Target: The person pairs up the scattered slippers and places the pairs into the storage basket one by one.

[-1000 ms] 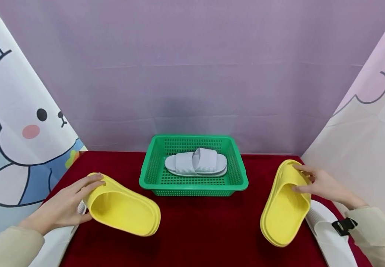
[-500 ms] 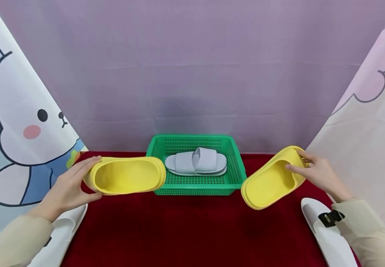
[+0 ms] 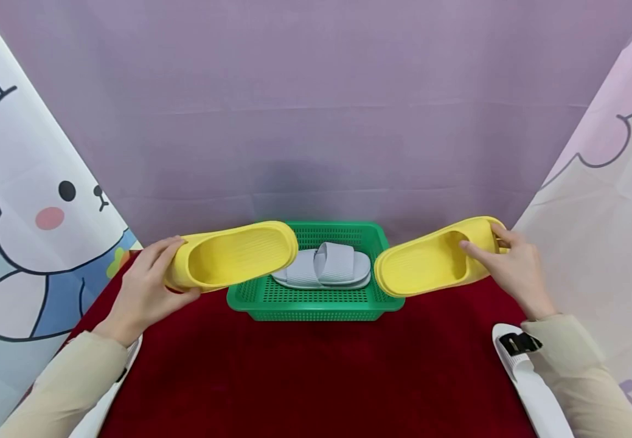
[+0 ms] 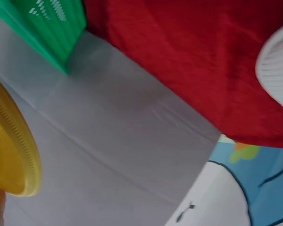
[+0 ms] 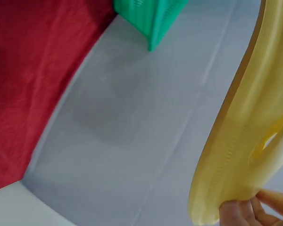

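My left hand [image 3: 148, 286] grips a yellow slipper [image 3: 241, 252] by its toe end, the heel pointing right over the left rim of a green basket [image 3: 316, 315]. On the other side my right hand [image 3: 513, 264] pinches a second yellow slipper [image 3: 425, 264] at the toe, thumb at the foot opening. Its heel overlaps the basket's right rim in the head view. Both slippers are held up off the table. Inside the basket lies a pair of pale grey slippers [image 3: 337, 264], one on the other. The right wrist view shows the yellow slipper's side [image 5: 231, 155] above my fingers.
White slippers stand at the table's sides, one by my left forearm [image 3: 102, 404] and one by my right sleeve [image 3: 540, 395]. Dark red cloth [image 3: 316, 377] covers the table. A purple-grey curtain [image 3: 316, 121] rises right behind the basket, with printed sheets at both sides.
Both hands have lifted the yellow slippers and brought them inward and forward to the basket. The slippers have turned so their heels point toward each other. The basket and grey slippers have stayed put.
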Demonstrator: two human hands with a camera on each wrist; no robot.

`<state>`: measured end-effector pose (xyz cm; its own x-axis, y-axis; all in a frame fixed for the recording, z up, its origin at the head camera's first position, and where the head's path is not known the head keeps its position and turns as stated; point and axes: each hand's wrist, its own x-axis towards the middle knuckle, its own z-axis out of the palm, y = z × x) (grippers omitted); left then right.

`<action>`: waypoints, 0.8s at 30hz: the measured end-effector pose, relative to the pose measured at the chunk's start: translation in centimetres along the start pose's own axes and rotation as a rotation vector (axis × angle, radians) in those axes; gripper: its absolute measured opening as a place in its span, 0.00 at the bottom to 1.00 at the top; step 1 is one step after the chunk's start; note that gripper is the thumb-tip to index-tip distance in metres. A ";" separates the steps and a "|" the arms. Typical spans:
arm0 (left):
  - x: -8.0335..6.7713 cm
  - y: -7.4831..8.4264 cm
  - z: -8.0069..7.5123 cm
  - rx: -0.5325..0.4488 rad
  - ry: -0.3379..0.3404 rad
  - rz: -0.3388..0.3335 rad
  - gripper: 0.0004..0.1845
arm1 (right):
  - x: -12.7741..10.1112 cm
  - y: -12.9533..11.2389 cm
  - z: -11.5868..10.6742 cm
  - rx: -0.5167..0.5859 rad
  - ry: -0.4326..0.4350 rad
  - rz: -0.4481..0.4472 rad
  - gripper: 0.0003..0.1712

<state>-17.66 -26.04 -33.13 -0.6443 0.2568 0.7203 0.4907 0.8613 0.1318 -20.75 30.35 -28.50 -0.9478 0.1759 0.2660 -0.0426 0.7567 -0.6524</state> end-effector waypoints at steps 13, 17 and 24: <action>2.4 1.6 1.5 -0.024 -0.018 0.062 0.44 | 0.3 -2.5 1.6 0.124 0.159 -0.003 0.46; 2.8 2.0 1.8 -0.023 -0.040 0.055 0.42 | 0.2 -3.1 2.5 0.145 0.203 -0.023 0.43; 3.3 2.8 2.5 0.005 -0.101 0.038 0.43 | -0.2 -4.2 4.4 0.190 0.230 -0.005 0.46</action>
<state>-19.90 -21.66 -32.06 -0.6809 0.3321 0.6528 0.5132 0.8522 0.1017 -21.76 24.40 -28.91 -0.8521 0.3269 0.4088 -0.1256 0.6305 -0.7660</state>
